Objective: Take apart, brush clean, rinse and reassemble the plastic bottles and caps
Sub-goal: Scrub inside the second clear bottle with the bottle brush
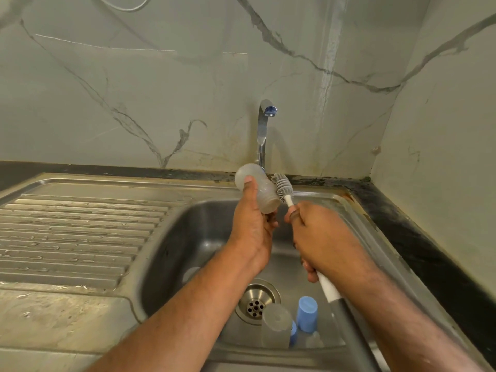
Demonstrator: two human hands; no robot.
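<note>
I have the bottle [257, 188] up over the sink [171, 237], in front of the tap [262, 135], with its cap off and its open mouth tilted down toward my right. It is cloudy, translucent plastic with a rounded base and a threaded neck; I can't tell whether the haze is residue or just the material. My left hand [252, 224] is wrapped round its body, thumb on the wall. My right hand [319, 234] is closed round the white stem of the brush [281, 187], whose grey bristle head lies against the outside of the neck, not inside. I judge this as the brushing step, just at the mouth. Next I need to line the head up with the opening and push it in without bending the bristles sideways. No water runs from the tap. Another bottle [276, 328] and a blue cap [306, 314] wait in the basin near the drain [256, 302].
</note>
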